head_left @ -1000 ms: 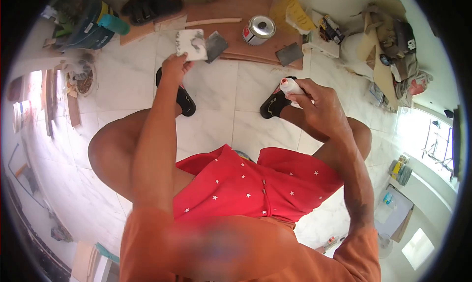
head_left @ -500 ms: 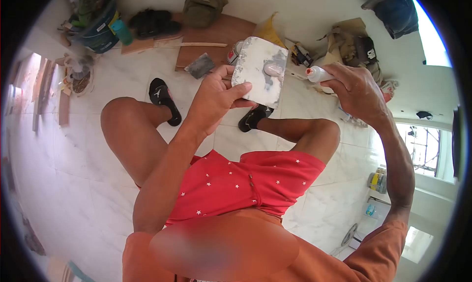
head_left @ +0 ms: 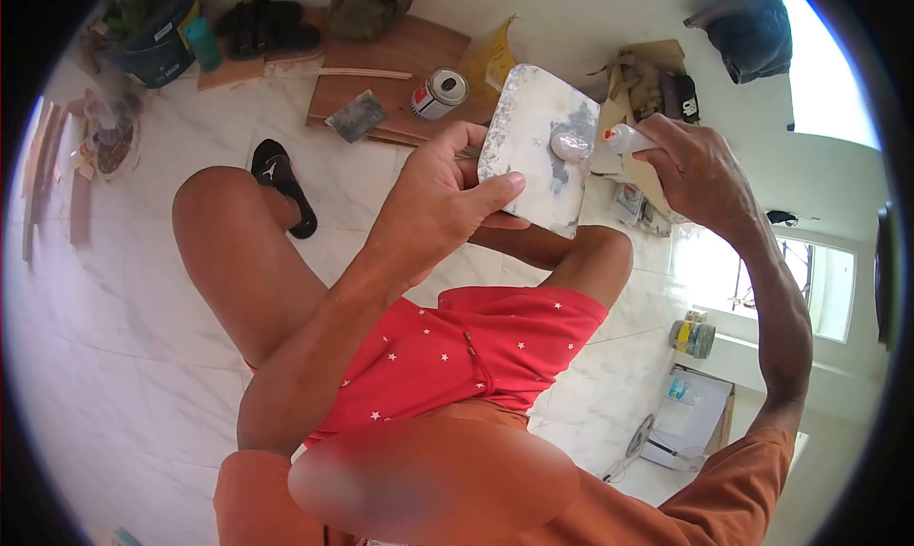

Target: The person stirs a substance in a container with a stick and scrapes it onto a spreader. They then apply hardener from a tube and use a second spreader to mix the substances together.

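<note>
My left hand [head_left: 433, 203] grips a white, grey-smeared mixing board [head_left: 522, 132] by its left edge, thumb on top and fingers underneath. A pale pinkish lump of putty [head_left: 570, 146] sits on a grey patch near the board's right side. My right hand [head_left: 706, 177] is closed round a small white tube [head_left: 632, 140] with a reddish-orange tip. The tube points left at the lump, its tip just off the board's right edge. I cannot make out anything coming from the tip.
An opened can [head_left: 439, 94] and a grey flat plate [head_left: 356, 117] lie ahead by brown wooden boards [head_left: 381, 60]. A yellow bag [head_left: 491, 62] leans behind. Sandals [head_left: 267, 29] and a dark bucket [head_left: 160, 46] stand far left. A fan [head_left: 640, 436] is at lower right.
The board and tube have come closer together, the tip now near the board's right edge. My view has shifted, and the can behind the board shows fully.
</note>
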The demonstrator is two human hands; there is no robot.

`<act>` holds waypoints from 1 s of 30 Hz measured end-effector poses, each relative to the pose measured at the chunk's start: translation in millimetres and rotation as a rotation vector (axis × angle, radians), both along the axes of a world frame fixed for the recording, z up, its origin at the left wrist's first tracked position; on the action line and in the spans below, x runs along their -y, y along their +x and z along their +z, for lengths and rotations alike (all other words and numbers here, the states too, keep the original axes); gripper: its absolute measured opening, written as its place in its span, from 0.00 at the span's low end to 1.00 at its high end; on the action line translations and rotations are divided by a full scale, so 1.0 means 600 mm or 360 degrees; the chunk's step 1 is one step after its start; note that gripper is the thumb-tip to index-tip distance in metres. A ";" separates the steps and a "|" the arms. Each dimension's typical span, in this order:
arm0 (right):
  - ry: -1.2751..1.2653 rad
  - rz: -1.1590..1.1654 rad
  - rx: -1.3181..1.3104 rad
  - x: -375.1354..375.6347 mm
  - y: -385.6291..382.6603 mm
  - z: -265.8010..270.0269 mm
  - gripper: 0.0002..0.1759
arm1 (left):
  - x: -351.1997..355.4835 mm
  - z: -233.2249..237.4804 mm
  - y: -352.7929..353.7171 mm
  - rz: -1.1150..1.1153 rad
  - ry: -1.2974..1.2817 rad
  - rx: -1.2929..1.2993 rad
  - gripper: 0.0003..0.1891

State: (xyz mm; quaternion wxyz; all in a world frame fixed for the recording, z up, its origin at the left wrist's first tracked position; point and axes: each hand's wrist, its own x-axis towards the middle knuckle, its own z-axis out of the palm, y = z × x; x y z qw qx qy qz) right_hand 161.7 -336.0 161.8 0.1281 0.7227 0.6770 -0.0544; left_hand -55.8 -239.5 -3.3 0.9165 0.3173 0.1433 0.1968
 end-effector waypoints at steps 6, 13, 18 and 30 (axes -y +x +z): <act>0.0003 0.0012 -0.0021 -0.007 0.000 0.000 0.10 | 0.002 -0.003 -0.001 -0.0015 0.0008 0.0005 0.19; -0.0020 0.0009 -0.0002 -0.009 0.001 -0.001 0.11 | 0.006 -0.003 0.002 0.0001 0.0011 0.0025 0.19; -0.0041 0.0006 0.0033 -0.008 0.009 -0.005 0.11 | 0.006 -0.010 0.002 -0.0045 0.0045 0.0018 0.22; -0.0066 0.0069 0.0092 -0.008 0.020 -0.014 0.11 | 0.008 -0.004 0.006 0.0011 0.0051 -0.0003 0.18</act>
